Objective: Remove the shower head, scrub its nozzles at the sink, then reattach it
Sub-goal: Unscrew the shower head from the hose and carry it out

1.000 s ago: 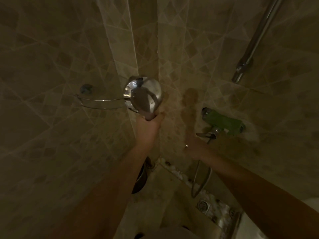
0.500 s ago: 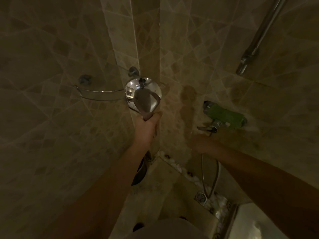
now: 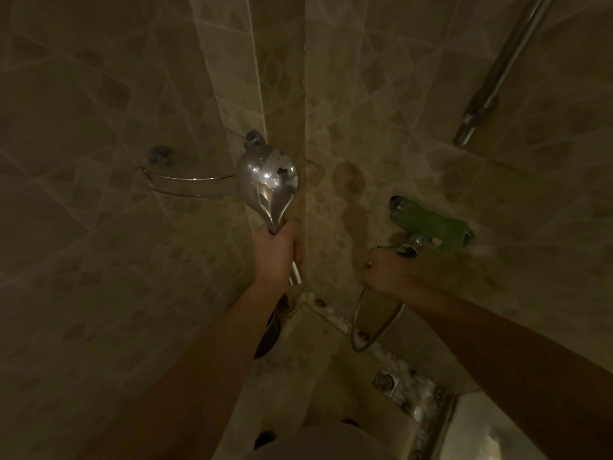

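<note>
Hands, two of them, reach into a dim tiled shower corner. We count one chrome shower head (image 3: 267,180), one green mixer valve (image 3: 431,222), one loop of metal hose (image 3: 360,322), one wire corner shelf (image 3: 189,185), one wall rail (image 3: 494,78) and one floor drain (image 3: 386,381).

Our left hand (image 3: 277,255) is wrapped tight around the shower head's handle. The shower head sits in front of the wall corner, just right of the shelf. Its long axis runs nearly upright, round end up and handle down into the fist; we see its shiny back, so the nozzle face is turned away and hidden.

Our right hand (image 3: 386,268) is curled closed just below the valve's outlet, at the hose's upper end. Whether it actually grips the fitting, we cannot tell in the gloom.

The rail is cut off at the top edge. A dark object under the left forearm is too murky to identify.
</note>
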The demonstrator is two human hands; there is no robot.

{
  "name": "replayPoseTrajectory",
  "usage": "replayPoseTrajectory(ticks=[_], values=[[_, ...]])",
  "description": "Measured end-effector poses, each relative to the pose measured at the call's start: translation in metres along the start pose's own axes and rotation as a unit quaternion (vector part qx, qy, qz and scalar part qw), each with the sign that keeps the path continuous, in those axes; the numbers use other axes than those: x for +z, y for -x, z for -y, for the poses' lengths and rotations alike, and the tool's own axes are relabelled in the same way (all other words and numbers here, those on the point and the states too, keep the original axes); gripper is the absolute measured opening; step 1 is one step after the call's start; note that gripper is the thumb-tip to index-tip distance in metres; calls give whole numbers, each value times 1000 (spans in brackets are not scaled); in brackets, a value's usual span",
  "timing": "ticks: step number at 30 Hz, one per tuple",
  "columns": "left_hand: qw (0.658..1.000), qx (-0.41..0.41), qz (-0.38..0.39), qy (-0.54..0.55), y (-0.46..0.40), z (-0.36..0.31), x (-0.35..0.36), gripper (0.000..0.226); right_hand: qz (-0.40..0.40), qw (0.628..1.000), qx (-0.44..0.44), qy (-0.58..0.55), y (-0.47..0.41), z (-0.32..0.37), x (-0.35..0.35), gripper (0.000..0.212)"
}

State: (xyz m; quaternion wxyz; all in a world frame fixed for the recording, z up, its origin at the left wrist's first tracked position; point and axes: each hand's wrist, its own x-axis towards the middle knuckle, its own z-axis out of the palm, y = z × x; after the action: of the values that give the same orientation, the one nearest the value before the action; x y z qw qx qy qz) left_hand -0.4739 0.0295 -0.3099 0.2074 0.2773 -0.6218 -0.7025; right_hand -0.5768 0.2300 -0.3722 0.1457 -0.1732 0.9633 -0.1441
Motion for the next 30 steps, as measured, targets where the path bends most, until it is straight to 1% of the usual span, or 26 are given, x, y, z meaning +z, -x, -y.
replayPoseTrajectory(ticks=[3,4,6,9,11,13,15,16,18,21,23,26,28,30], values=[[999,-6,38,1,1,-5,6,42,-23,999,-25,-39,-2,7,-12,23],[998,-9,54,2,1,-8,10,43,-34,997,-34,-64,-3,10,-19,22],[997,-9,81,10,2,-18,18,39,-56,987,-46,-144,-4,14,-40,29],[994,-4,109,28,3,-43,37,33,-103,961,-60,-250,0,20,-88,30],[991,20,132,17,1,-65,52,43,-152,942,-64,-291,3,23,-129,27],[986,47,158,13,-2,-89,70,52,-200,922,-60,-328,6,24,-175,32],[981,63,180,21,-5,-117,90,56,-225,901,-70,-364,16,21,-221,37],[978,67,195,28,-5,-132,100,57,-240,890,-76,-379,23,20,-244,36],[968,78,234,38,-4,-164,122,55,-270,872,-91,-399,37,16,-290,31],[943,109,308,54,0,-219,154,46,-316,838,-123,-429,50,11,-357,34],[926,132,349,62,5,-259,176,42,-337,829,-142,-423,55,12,-404,36],[911,166,370,78,16,-318,207,46,-358,832,-160,-394,63,17,-471,40],[905,178,376,90,25,-350,224,51,-379,817,-175,-397,68,22,-513,42],[898,187,384,103,30,-374,235,55,-406,792,-170,-422,72,28,-553,40]])
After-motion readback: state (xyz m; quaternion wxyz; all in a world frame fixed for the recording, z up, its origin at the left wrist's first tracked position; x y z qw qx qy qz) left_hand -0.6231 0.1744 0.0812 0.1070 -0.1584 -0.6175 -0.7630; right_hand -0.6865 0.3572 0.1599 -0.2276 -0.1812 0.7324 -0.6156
